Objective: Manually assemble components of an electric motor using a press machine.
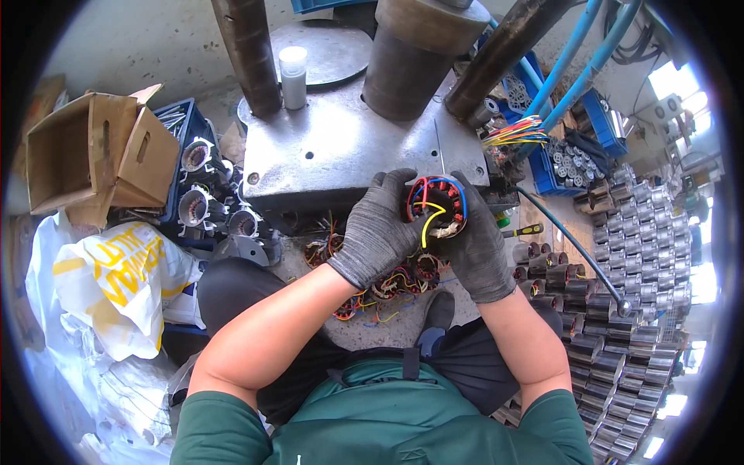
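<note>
Two big dark posts (pixel 249 54) stand on a grey metal machine (pixel 341 147). Many shiny metal rings (pixel 628 310) are stacked at the right. Below the machine, the left hand (pixel 376 232) and the right hand (pixel 477 248), both gloved, grip a round motor coil (pixel 436 205) with coloured wires between them.

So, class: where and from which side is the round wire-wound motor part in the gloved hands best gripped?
Probably by its outer metal rim, from both sides, as the left hand and right hand cup the motor part. Its upturned face carries loose coloured wires, so fingers are best kept off it.
</note>
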`<state>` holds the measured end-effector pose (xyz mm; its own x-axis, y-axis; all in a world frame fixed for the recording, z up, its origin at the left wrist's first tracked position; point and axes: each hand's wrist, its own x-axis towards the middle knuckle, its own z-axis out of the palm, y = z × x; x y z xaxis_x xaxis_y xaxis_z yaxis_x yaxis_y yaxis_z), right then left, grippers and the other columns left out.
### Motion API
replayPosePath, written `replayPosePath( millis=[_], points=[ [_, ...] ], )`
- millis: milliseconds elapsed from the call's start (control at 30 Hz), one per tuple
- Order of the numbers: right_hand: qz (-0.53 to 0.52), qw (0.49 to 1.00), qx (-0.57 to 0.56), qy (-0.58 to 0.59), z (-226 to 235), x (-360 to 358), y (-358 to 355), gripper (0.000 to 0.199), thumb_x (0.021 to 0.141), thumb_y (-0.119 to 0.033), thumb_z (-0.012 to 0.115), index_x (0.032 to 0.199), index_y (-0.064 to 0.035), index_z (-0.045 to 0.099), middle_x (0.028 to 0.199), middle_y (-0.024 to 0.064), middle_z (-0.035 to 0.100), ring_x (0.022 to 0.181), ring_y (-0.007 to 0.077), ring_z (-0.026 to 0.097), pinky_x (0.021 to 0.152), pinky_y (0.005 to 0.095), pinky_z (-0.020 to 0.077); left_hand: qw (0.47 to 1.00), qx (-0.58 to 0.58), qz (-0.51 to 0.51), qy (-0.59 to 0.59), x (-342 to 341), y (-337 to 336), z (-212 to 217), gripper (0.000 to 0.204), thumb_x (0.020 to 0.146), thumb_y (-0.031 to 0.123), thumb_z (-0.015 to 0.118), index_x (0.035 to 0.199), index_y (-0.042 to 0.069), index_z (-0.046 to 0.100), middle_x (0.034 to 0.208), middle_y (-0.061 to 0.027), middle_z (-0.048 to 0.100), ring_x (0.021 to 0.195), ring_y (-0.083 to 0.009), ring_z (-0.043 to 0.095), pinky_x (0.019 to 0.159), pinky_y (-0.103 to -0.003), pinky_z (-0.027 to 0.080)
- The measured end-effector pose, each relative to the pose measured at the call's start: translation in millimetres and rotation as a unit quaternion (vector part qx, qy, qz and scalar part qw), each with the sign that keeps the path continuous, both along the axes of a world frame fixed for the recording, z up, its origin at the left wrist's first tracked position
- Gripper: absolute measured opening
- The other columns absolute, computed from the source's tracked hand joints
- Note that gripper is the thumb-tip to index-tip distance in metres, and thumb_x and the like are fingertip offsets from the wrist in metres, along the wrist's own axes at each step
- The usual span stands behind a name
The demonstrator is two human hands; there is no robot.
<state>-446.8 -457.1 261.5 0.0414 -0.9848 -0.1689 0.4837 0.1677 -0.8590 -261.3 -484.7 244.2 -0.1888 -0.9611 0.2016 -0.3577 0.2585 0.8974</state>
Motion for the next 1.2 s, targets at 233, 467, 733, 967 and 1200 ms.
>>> replayPosePath(
  millis=[233,467,733,967,1200],
  points=[
    [0.023,1.0,-0.003,-0.02,13,14,1,0.058,0.108,-0.04,0.06,0.155,-0.0086,0.046,0.147,0.0146,0.059,0.134,0.0272,0.06,0.113,0.0502,0.0511,0.968,0.06,0.027,0.243,0,2,-8,0.025,0.099,0.016,0.075,0.117,0.0,0.069,0.1,-0.0104,0.074,0.091,-0.0146,0.07,0.082,-0.031,0.057],
    [0.004,0.987,0.095,-0.128,19,19,1,0.048,0.107,-0.039,0.06,0.141,-0.0064,0.058,0.135,0.0106,0.065,0.123,0.023,0.066,0.108,0.0415,0.0549,0.976,-0.092,0.022,0.194,7,5,5,0.023,0.097,0.007,0.072,0.12,0.007,0.073,0.103,-0.0095,0.068,0.09,-0.0214,0.072,0.081,-0.034,0.059],
    [0.038,0.994,-0.011,0.106,28,17,4,0.059,0.097,-0.035,0.074,0.145,-0.0072,0.055,0.126,0.0084,0.065,0.118,0.0203,0.065,0.107,0.0381,0.054,0.971,-0.21,-0.101,-0.06,14,0,13,0.058,0.086,0.008,0.076,0.142,0.019,0.064,0.111,-0.0158,0.061,0.097,-0.0337,0.07,0.082,-0.043,0.059],
    [0.059,0.996,-0.021,0.06,29,19,8,0.07,0.083,-0.017,0.077,0.146,-0.0037,0.051,0.128,0.0101,0.065,0.12,0.0223,0.065,0.108,0.0387,0.0538,0.97,-0.213,-0.078,-0.087,12,0,14,0.052,0.084,0.01,0.081,0.133,0.015,0.066,0.105,-0.0129,0.063,0.085,-0.0317,0.072,0.074,-0.04,0.06],
    [0.046,0.998,-0.006,0.051,29,20,12,0.076,0.08,-0.013,0.075,0.15,-0.0022,0.047,0.134,0.0138,0.064,0.122,0.0252,0.066,0.11,0.0407,0.0549,0.996,-0.05,-0.008,0.069,12,-4,14,0.06,0.078,0.016,0.091,0.13,0.002,0.064,0.112,-0.0171,0.062,0.091,-0.028,0.072,0.08,-0.037,0.061]
  ],
)
